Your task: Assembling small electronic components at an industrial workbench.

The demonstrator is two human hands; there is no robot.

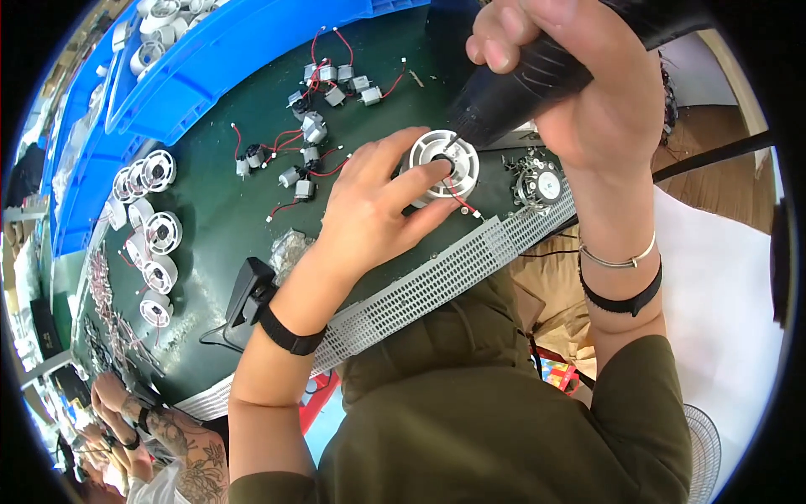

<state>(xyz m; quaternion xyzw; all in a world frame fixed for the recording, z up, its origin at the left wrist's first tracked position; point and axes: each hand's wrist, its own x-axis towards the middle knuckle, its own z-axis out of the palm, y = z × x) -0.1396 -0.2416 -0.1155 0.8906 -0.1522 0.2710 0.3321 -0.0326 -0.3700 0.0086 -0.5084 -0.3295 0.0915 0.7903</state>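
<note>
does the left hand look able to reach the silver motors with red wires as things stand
Probably yes: the left hand is close to several silver motors, with green table visible between. It grips the white round part, so would likely have to let go first.

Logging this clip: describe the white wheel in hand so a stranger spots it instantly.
On the green table, beyond the mesh strip, find the left hand. It holds the white wheel, under the tip of the black tool. Unlike the loose wheels at far left, it alone is held.
</note>
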